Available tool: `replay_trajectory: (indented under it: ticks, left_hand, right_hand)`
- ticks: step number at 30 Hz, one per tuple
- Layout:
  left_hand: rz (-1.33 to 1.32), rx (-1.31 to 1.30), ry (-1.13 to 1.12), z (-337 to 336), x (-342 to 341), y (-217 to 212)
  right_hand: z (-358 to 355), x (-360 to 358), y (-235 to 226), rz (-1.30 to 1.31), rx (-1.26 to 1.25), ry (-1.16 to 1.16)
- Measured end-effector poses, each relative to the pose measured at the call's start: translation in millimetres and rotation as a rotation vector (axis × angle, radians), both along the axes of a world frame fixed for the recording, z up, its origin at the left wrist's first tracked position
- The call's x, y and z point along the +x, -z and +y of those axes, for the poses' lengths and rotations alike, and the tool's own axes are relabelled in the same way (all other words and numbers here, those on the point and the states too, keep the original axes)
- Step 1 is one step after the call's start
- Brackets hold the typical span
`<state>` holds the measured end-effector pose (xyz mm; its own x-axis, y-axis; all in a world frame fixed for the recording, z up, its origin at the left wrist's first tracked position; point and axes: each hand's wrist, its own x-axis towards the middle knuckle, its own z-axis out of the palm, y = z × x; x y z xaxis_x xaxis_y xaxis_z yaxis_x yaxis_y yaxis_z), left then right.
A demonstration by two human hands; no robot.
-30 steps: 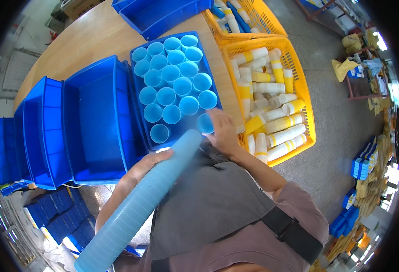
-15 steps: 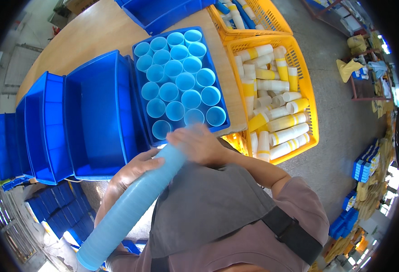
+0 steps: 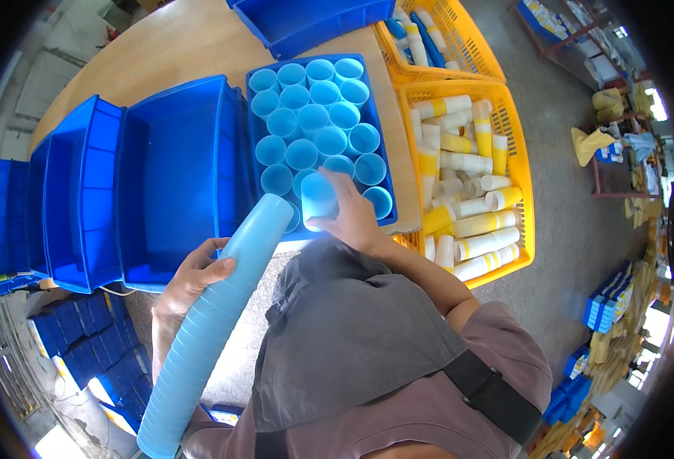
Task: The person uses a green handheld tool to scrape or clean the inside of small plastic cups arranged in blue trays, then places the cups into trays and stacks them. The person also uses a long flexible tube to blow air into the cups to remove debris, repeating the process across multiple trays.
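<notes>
The left hand [image 3: 192, 279], lower left of centre, is wrapped around a long nested stack of light blue cups [image 3: 207, 329] that slants from the bottom edge up toward the middle. The right hand [image 3: 352, 218], at centre, is clamped on 1 single light blue cup [image 3: 318, 200], held over the near edge of a blue bin [image 3: 387, 157] filled with upright cups. Left of it sit empty blue bins [image 3: 176, 176]. At upper right, 2 yellow mesh crates [image 3: 517, 183] hold white and yellow tubes lying flat.
</notes>
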<state>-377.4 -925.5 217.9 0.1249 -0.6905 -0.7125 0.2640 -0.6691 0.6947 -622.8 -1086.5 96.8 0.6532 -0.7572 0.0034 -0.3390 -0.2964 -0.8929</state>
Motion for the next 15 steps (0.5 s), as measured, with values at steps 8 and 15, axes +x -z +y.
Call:
replay_trajectory:
  ticks: [8, 15]
  left_hand:
    - [-0.125, 0.005, 0.148, -5.4, 2.4, 2.7]
    - [-0.034, -0.178, -0.084, 7.7, 14.5, -8.1]
  right_hand:
    - [20.9, 26.8, -43.9, -0.114, -0.874, -0.41]
    - [-88.5, 75.6, -8.3, -0.263, -0.509, 0.209]
